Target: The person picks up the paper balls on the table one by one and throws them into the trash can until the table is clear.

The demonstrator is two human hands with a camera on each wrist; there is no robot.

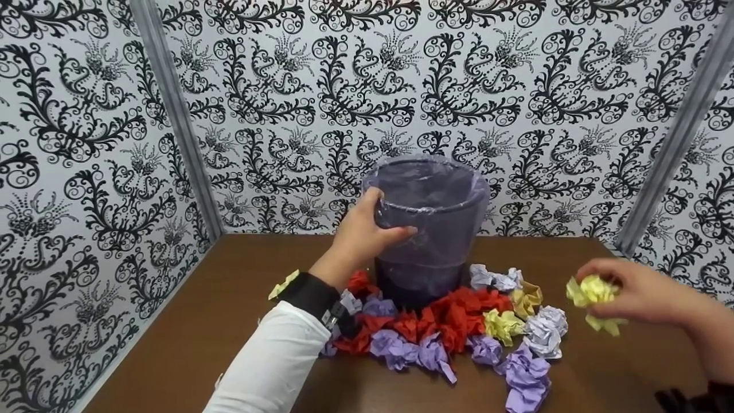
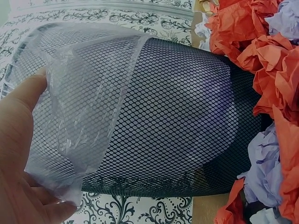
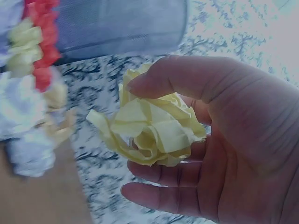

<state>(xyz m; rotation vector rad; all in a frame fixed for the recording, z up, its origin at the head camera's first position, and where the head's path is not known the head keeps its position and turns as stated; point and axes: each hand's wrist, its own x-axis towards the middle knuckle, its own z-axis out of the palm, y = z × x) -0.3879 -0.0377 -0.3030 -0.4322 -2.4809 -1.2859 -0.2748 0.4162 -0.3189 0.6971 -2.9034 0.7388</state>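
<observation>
Two grips, and where they might fail

My left hand grips the bin high up by its rim, with the folded-over liner caught under my fingers. The bin stands near the middle of the table's back edge, with red wads, purple wads and white wads heaped round its foot on the near side. My right hand pinches a yellow wad between thumb and fingers, up off the table towards its right edge, well apart from the bin.

What worries me is the liner. It hangs loose and creased over the mesh, so if I tugged at it, I think it could ride up or slip off the rim. Leaning on the rim might also tip the bin, since my hold is so high. The yellow wad looks light, with a flap sticking out: too slack a pinch might drop it, and the flap might snag on the liner. A low sweep of my arm could knock the purple wads towards the near edge
</observation>
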